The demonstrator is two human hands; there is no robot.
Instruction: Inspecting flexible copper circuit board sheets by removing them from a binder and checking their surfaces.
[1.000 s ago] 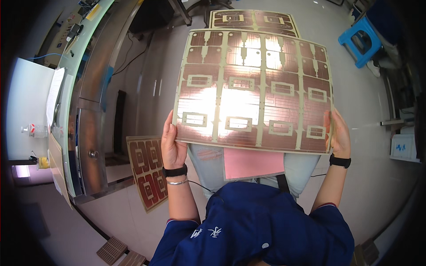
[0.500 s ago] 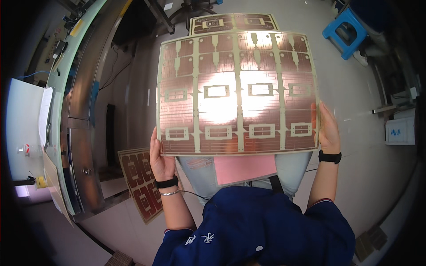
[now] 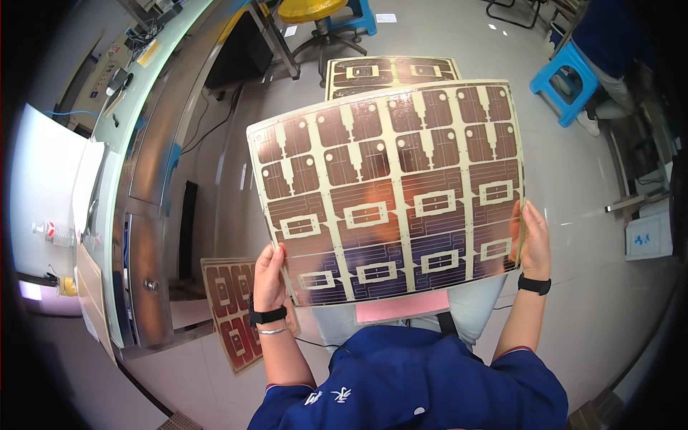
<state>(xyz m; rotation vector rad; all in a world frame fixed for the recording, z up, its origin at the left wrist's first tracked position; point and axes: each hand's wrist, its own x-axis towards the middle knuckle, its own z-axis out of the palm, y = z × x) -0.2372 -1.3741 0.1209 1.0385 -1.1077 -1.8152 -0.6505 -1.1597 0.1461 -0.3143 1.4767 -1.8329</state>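
I see both hands on one large board (image 3: pixel 430 172), held up over the lap, its near part lower in my view and tilted to one side. The left hand (image 3: pixel 269 278) has its fingers (image 3: pixel 276 254) pinching the board's left edge near the lower corner, the thumb on top. The right hand (image 3: pixel 534 240) pinches the right edge; I cannot tell how each finger sits behind it. Brown copper-like fields with pale borders and rectangular frames cover the board, and its lower half mirrors the blue shirt (image 3: pixel 430 365).

Below the board's near edge I see a pink sheet (image 3: pixel 401 307) on the lap, partly hidden. A second board (image 3: pixel 390 68) shows beyond the far edge; I cannot tell what it rests on. To the left, a red-patterned panel (image 3: pixel 233 344) leans near the cabinet (image 3: pixel 147 265).

White characters run across the shirt's chest. On the tabletop (image 3: pixel 140 93) side, a clear bottle (image 3: pixel 61 231) carries a red-and-white label too small for me to read. At right, a white box (image 3: pixel 648 236) bears blue marks. A blue stool (image 3: pixel 589 86) stands at upper right, beside another person (image 3: pixel 609 43).
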